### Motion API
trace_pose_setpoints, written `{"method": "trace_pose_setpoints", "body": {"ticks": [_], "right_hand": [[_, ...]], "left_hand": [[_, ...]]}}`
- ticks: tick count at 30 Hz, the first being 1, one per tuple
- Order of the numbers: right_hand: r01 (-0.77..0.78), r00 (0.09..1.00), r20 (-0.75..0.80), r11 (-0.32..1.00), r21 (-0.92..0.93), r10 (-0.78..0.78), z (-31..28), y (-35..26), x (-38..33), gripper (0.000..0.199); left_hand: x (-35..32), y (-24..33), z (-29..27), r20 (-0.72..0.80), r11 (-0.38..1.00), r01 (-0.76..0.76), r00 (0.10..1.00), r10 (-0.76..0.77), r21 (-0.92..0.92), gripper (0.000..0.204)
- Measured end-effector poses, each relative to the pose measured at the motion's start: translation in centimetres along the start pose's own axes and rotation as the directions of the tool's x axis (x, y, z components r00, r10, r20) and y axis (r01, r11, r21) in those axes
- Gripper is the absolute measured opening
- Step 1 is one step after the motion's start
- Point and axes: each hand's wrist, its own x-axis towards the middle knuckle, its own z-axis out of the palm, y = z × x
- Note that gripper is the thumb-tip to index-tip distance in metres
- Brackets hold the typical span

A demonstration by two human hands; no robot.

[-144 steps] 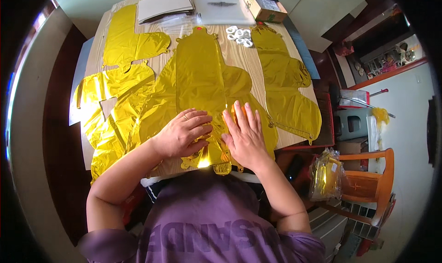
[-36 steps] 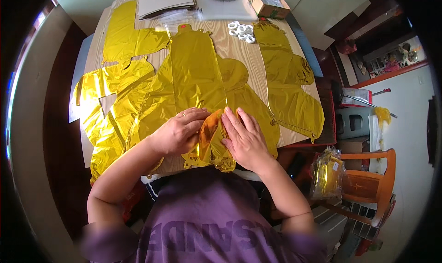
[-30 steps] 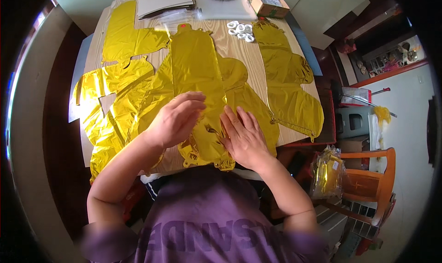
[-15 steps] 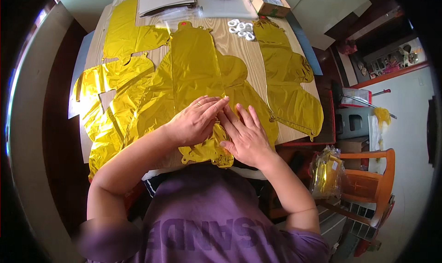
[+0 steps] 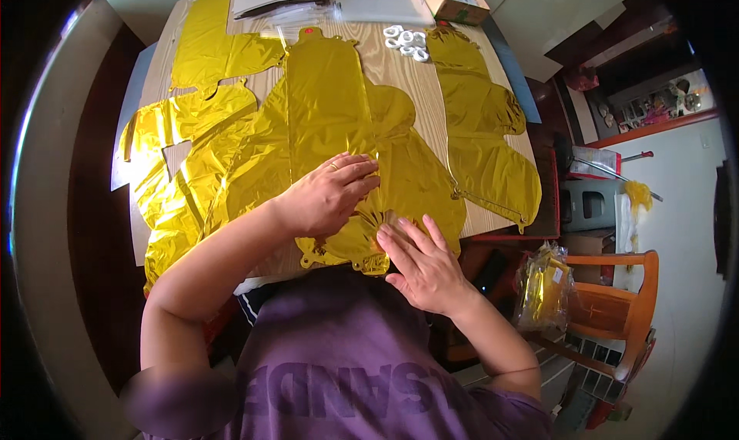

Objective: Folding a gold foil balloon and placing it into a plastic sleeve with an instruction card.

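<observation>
On the wooden table [image 5: 400, 78] lie flat gold foil balloons. At nine o'clock sits a crumpled left balloon [image 5: 181, 159]. At centre the big balloon [image 5: 331, 109] stretches from twelve o'clock down to the near table edge. The left hand [image 5: 327, 197] lies flat on it, fingers spread, grasping nothing. The right hand [image 5: 423, 263], at five o'clock from the left, presses open fingertips on the balloon's lower edge, also released. At two o'clock lies the right balloon [image 5: 481, 132]; white rings [image 5: 406, 42] rest at twelve o'clock.
</observation>
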Motion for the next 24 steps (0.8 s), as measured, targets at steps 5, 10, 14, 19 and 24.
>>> {"method": "trace_pose_setpoints", "body": {"ticks": [5, 10, 14, 19, 24], "right_hand": [[0.055, 0.998, 0.006, 0.994, -0.089, -0.055, -0.1, -0.3, -0.1, 0.066], [0.089, 0.996, 0.008, 0.992, -0.085, -0.088, -0.5, -1.1, -0.8, 0.062], [0.205, 0.971, -0.111, 0.976, -0.068, -0.211, -1.1, -1.0, -1.5, 0.046], [0.154, 0.924, -0.362, 0.987, 0.055, -0.124, -2.5, 0.0, -1.2, 0.030], [0.036, 0.955, -0.292, 0.997, -0.063, -0.053, -1.1, 1.2, 2.5, 0.033]], "left_hand": [[0.1, 0.4, -0.3, 0.014, 1.000, 0.013, 1.000, -0.013, 0.002, 0.043], [0.0, 0.5, -0.2, 0.009, 1.000, 0.030, 1.000, -0.030, 0.003, 0.045], [-0.2, 0.4, -0.1, 0.005, 1.000, 0.016, 1.000, -0.016, 0.017, 0.046], [-0.4, 0.1, 0.3, -0.013, 1.000, 0.025, 1.000, -0.025, 0.001, 0.047], [-0.5, 0.1, 0.2, -0.010, 1.000, 0.024, 1.000, -0.024, 0.013, 0.047]]}}
